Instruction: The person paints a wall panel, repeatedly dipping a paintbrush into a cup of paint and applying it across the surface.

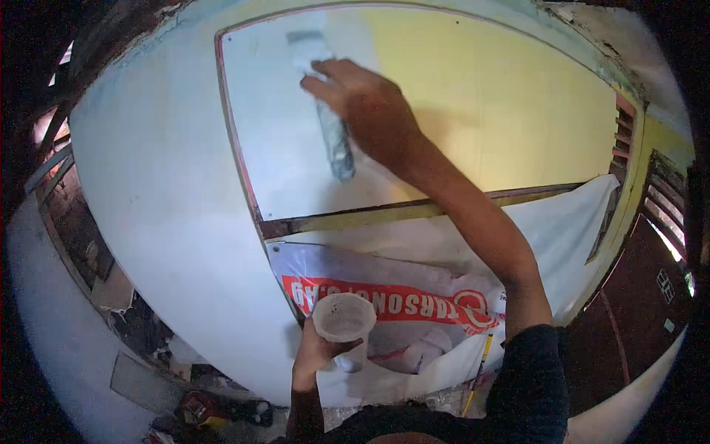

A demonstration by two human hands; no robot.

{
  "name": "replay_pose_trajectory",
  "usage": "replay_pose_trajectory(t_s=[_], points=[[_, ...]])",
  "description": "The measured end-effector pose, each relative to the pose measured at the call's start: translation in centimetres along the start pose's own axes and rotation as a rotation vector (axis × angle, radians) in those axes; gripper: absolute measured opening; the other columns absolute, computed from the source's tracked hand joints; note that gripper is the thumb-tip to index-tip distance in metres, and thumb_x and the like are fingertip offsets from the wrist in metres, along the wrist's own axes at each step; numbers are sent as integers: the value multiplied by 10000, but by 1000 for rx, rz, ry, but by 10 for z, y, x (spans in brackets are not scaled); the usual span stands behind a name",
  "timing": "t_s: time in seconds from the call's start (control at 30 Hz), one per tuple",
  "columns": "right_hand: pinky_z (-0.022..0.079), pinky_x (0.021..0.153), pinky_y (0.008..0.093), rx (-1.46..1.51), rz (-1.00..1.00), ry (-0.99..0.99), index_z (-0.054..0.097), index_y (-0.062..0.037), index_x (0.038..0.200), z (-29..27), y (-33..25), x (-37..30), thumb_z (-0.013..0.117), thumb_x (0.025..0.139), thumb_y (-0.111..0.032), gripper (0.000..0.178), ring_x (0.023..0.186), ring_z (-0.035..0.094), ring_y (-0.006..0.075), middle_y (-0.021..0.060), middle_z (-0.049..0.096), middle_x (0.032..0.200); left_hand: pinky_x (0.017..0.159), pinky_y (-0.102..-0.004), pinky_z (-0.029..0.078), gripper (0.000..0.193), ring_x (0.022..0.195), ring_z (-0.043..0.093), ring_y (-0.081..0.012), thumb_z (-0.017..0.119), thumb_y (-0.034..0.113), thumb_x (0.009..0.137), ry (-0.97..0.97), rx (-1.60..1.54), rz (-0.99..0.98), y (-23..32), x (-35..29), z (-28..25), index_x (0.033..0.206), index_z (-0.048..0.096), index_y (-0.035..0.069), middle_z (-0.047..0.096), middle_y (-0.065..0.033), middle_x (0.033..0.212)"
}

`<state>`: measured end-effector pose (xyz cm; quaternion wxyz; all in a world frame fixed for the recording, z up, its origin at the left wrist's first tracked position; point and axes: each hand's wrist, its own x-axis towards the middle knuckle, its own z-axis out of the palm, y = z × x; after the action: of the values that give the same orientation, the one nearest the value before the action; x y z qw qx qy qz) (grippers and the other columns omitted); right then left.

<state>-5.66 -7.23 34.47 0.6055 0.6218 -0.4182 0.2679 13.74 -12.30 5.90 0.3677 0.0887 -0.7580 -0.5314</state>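
Note:
My right hand (373,111) is raised in front of a wall panel (285,140) and closed around a wide paintbrush (336,148). The brush's whitish head points upward against the upper left of the panel, and its dark, smeared handle hangs below my fingers. White or pale blue covers the panel's left part; its right part (503,96) is yellow. Lower down, my left hand (316,354) grips a translucent whitish plastic cup (345,302) from the side, with its mouth facing up. I cannot make out how much is inside.
Dark-edged trim (240,140) frames the panel. Beneath it hangs a white and red printed banner (414,296), partly folded. A yellow stick (477,377) leans low on the right. Dark clutter (214,407) lies on the floor at left, and a dark brown door (621,325) stands at right.

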Motion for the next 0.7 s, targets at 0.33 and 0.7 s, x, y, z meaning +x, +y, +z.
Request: replay_pose_trajectory(t_s=[0.33, 0.7], points=[[539, 858, 368, 43, 52, -104, 562, -136, 1213, -10, 11, -18, 553, 797, 38, 451, 1055, 626, 293, 112, 604, 1215, 924, -362, 517, 745, 1062, 619, -194, 906, 145, 592, -46, -3, -113, -19, -3, -2, 1232, 545, 20, 643, -93, 1169], [531, 847, 369, -24, -7, -143, 595, -85, 1144, -19, 28, -12, 559, 793, 33, 372, 1004, 633, 303, 123, 622, 1101, 924, -377, 507, 708, 1051, 642, -242, 899, 249, 614, -46, 143, 48, -27, 24, 13, 1194, 558, 28, 669, -120, 1099]])
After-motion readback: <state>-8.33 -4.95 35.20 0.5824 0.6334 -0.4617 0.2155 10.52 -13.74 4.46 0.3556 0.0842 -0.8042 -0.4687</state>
